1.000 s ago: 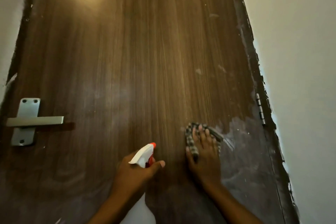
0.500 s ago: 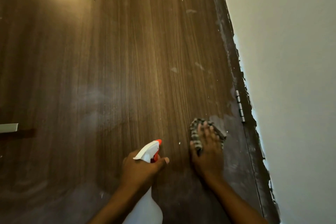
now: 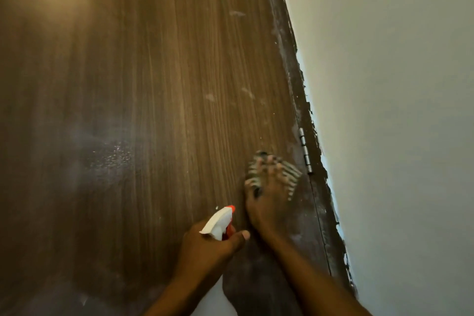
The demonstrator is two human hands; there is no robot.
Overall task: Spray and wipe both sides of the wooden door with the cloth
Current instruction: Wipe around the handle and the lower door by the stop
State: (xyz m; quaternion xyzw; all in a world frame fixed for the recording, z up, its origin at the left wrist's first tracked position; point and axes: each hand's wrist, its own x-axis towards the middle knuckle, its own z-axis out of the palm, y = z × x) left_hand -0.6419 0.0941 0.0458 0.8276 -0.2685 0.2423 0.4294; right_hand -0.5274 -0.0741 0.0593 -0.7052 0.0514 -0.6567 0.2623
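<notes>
Door: the wooden door (image 3: 154, 84) fills the left and middle of the view, dark brown with vertical grain and pale smudges on its upper right part.
Wet patch: a scatter of fine droplets (image 3: 115, 156) sits on the door's left-middle area, well apart from both hands.
Spray bottle: a white spray bottle (image 3: 218, 223) with an orange nozzle tip points up at the door; its opaque white body shows below the wrist, so what it contains cannot be told.
Left hand: the left hand (image 3: 205, 246) grips the bottle's neck, fingers curled round it and thumb lying across to the right.
Right hand: the right hand (image 3: 266, 210), just right of the bottle, presses flat on the door with fingers spread.
Cloth: the striped cloth (image 3: 291, 178) lies under those spread fingers against the door, blurred, near the door's right edge.
Hinge: a metal hinge (image 3: 305, 151) sits just right of the cloth on the frame.
Wall: a pale wall (image 3: 397, 110) takes up the right side.
</notes>
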